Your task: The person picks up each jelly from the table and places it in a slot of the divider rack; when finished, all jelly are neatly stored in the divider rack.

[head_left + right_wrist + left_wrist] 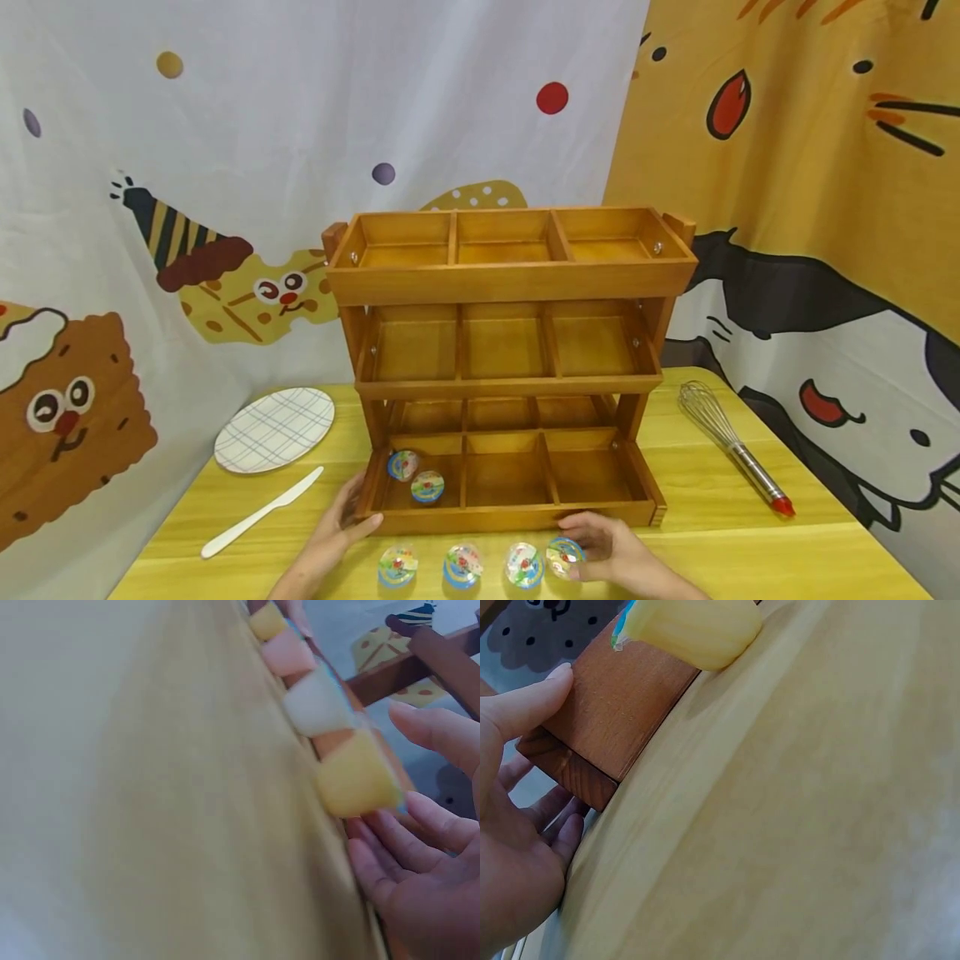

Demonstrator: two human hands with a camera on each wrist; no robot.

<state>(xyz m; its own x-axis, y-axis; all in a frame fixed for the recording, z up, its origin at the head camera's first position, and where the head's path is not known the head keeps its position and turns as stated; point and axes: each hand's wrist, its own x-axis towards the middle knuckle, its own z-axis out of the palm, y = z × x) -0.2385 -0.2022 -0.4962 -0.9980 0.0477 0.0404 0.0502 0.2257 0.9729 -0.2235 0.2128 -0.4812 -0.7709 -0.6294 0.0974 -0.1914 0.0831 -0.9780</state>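
A brown wooden three-tier rack (pixel 510 523) with divided compartments stands on the table. My left hand (pixel 335 529) holds its lower left front corner, the thumb against the front board and the other fingers round the side. In front of the rack stands a row of small jelly cups with printed lids: a yellow one (pixel 397 567), a pink one (pixel 462 567), a whitish one (pixel 523 566) and another yellow one (pixel 562 557) at the right end. Beside this last cup is my right hand (pixel 611 557), fingers spread and thumb apart. Two more jelly cups (pixel 427 487) lie in the bottom left compartment.
At the left are a checked plate (pixel 274 429) and a white plastic knife (pixel 262 512). A wire whisk (pixel 735 446) with a red end lies on the right of the table (pixel 813 546). Printed curtains (pixel 450 100) hang behind and on both sides.
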